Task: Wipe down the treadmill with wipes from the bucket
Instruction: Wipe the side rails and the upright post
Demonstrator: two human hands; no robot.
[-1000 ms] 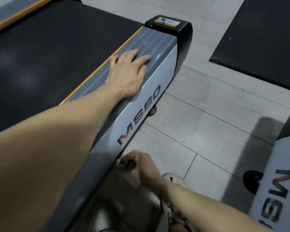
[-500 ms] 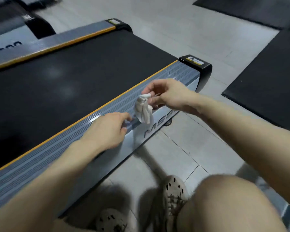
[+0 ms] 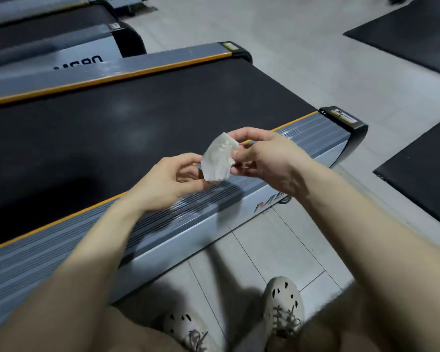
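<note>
Both hands meet in the air above the near side of the treadmill (image 3: 137, 138), with a crumpled white wipe (image 3: 219, 160) between them. The right hand (image 3: 267, 161) pinches the wipe's right edge between thumb and fingertips, its other fingers curled in. The left hand (image 3: 168, 181) has its fingers bent around the wipe's lower left corner; the fingertips touch the wipe, though how firmly they grip it is hard to tell. The wipe is bunched and creased, not spread flat, and it hangs clear of the treadmill.

Directly below both hands runs the grey ribbed side rail (image 3: 214, 196) of the treadmill, edged by an orange strip (image 3: 56, 222) on the side away from the person. Beyond the hands lies the black running belt (image 3: 112, 128). To the right of the right hand, the rail ends in a black end cap (image 3: 351, 125) bearing a yellow label. Beneath the right wrist, red and grey lettering shows on the treadmill's pale side panel (image 3: 269, 203), partly covered by the hand.

Below the forearms, on the grey tiled floor (image 3: 277, 250), are 2 pale perforated clogs (image 3: 282, 306) with laces. Further off past the left hand stands a second treadmill (image 3: 61, 54) of the same make. Black floor mats (image 3: 417, 31) lie to the right of the right hand, well apart from it.
</note>
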